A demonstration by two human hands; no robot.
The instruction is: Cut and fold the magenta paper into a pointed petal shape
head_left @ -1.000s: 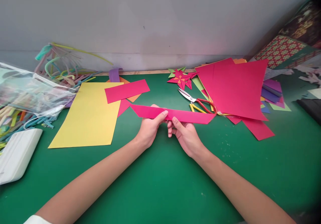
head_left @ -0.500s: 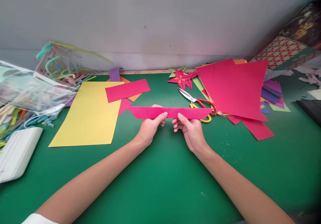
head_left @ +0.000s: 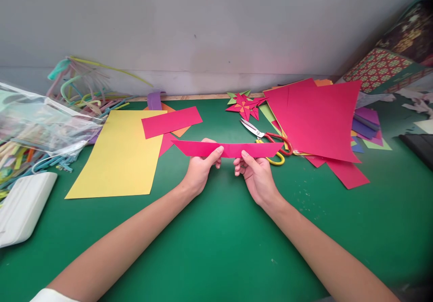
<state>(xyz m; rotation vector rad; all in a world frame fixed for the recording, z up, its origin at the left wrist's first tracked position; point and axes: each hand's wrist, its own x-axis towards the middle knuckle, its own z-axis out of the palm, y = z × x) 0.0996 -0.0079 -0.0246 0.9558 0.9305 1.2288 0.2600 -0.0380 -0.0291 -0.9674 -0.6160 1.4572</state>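
A long folded strip of red paper (head_left: 232,150) is held level above the table, its two ends cut or folded on a slant and a faint crease near its middle. My left hand (head_left: 202,164) pinches it left of centre, thumb on the front face and fingers behind. On the other side of the crease, my right hand (head_left: 257,171) grips it the same way. Just behind the strip's right end lie scissors (head_left: 262,136) with red and yellow handles, partly covered by it. Beyond them rests a folded red and green paper star (head_left: 246,105).
To the left lie a yellow sheet (head_left: 118,157) and a red paper rectangle (head_left: 172,122). Large red sheets (head_left: 318,121) are stacked at right. Pipe cleaners (head_left: 84,90), a clear plastic bag (head_left: 40,117) and a white device (head_left: 29,207) occupy the far left of the green table (head_left: 216,248).
Both hands have lifted the strip very slightly, and it now bends a little at its middle crease. Its right end has shifted slightly left. The things on the table have stayed put.
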